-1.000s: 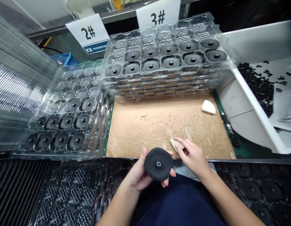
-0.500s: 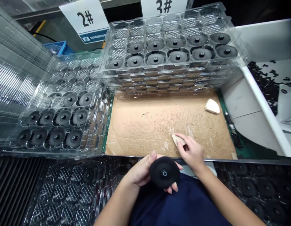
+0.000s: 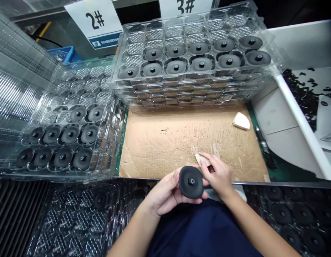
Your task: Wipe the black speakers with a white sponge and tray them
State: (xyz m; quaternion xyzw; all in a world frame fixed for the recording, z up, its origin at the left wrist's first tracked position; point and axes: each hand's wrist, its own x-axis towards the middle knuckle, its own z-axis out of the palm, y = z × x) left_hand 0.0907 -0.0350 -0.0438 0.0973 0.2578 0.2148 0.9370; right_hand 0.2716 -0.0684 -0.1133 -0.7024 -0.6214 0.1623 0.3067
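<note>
My left hand (image 3: 168, 192) is closed round the edge of a black round disc with a small central stub (image 3: 191, 182), tilted up toward me at the table's front edge. Its thumb lies on the near rim and the fingers support it from beneath. Just right of it, my right hand (image 3: 217, 173) pinches a small cream-coloured wedge-shaped pad (image 3: 201, 159) over the cardboard sheet (image 3: 154, 150). A second cream wedge-shaped block (image 3: 241, 121) lies at the right of the cardboard.
Stacked clear plastic trays (image 3: 181, 85) with similar discs stand at the back. More trays (image 3: 101, 142) are at left. A white bin (image 3: 296, 114) with small black pieces stands right, beside a dark pen-like tool (image 3: 263, 142). Lower trays (image 3: 74, 221) sit below the table.
My left hand has raised the disc slightly, moved it right toward the right hand, and turned its face. The right hand with the wedge-shaped pad has hardly moved.
</note>
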